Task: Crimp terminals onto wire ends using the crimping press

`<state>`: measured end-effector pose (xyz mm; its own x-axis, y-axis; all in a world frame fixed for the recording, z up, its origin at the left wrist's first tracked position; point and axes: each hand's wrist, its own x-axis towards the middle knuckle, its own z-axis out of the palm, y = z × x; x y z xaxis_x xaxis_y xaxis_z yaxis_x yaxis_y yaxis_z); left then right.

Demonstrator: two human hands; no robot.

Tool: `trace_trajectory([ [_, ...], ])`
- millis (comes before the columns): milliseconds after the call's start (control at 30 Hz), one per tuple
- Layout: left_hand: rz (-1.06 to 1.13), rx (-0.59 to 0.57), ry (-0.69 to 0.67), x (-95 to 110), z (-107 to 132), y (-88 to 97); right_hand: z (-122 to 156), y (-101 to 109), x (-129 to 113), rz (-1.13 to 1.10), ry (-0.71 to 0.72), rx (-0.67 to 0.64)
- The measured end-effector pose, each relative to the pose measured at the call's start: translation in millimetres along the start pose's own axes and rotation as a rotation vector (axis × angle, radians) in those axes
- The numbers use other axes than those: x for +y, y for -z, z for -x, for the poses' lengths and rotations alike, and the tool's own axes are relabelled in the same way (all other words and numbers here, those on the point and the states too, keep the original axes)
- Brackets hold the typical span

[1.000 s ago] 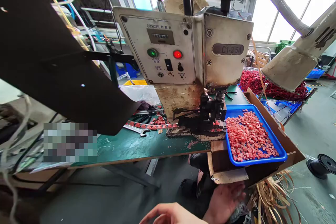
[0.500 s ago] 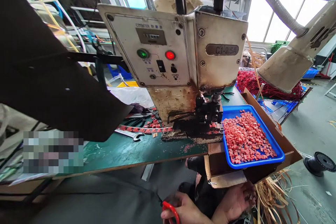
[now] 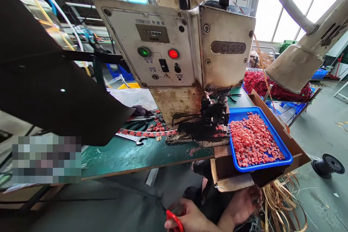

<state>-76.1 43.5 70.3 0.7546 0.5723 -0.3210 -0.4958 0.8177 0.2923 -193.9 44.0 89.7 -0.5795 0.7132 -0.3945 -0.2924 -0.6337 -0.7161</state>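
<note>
My left hand (image 3: 190,219) is low at the bottom edge, below the bench, closed around red-handled scissors (image 3: 174,221) whose dark blades point up and left. My right hand (image 3: 241,204) is beside it to the right, under a cardboard box (image 3: 285,134), with its fingertips at a bunch of tan strips (image 3: 280,199). Whether its fingers grip anything is unclear. Above both hands stands a worn beige press machine (image 3: 190,43) with a green and a red lamp lit.
A blue tray (image 3: 286,159) of small red pieces sits in the cardboard box right of the machine's die. The green bench (image 3: 122,156) carries a wrench (image 3: 130,137) and red strip. A lamp shade (image 3: 299,61), red wire bundles (image 3: 272,87) and a black spool (image 3: 327,165) lie to the right.
My left hand first showed no scissors, then came into view lower down holding them. My right hand shifted right toward the tan strips. The view drifted slightly.
</note>
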Motion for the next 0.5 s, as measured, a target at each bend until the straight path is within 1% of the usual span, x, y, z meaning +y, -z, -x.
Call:
trace_trajectory([
  [200,0.006,-0.013,-0.001,-0.8,-0.5,0.7,-1.4,0.3,3.0,0.008,-0.006,0.006],
  [500,0.019,-0.032,-0.003,-0.7,-0.3,0.6,2.6,-1.6,-3.3,0.019,-0.006,0.008],
])
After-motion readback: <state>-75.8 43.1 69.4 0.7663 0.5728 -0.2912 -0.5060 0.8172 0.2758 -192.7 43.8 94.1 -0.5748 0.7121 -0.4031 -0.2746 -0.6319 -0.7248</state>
